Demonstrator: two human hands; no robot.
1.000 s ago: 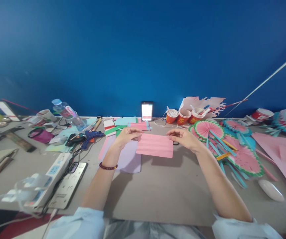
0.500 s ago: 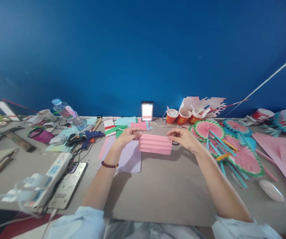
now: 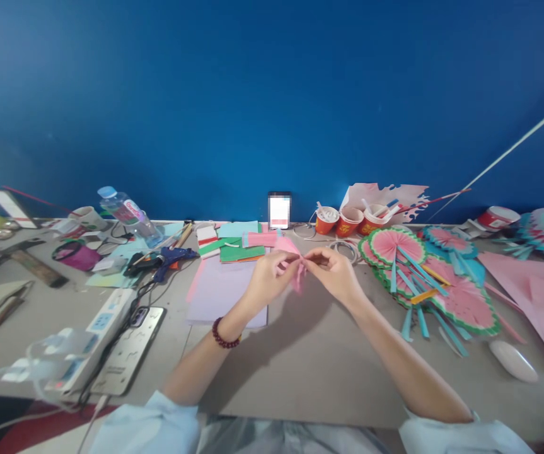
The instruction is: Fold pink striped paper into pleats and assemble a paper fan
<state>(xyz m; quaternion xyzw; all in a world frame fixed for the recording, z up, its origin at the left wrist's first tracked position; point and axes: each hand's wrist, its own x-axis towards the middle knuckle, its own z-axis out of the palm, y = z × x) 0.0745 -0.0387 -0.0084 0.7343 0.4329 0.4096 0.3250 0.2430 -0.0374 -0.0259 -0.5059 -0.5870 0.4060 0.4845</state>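
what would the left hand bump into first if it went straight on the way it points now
Probably the pink paper that the left hand pinches at its fingertips, then the right hand just beyond; with one view, the exact depth between them is unclear.

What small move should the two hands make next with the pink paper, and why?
Perhaps press its gathered middle firmly: the left hand and the right hand meet there at the fingertips, while the pink paper spreads above and below the pinch.
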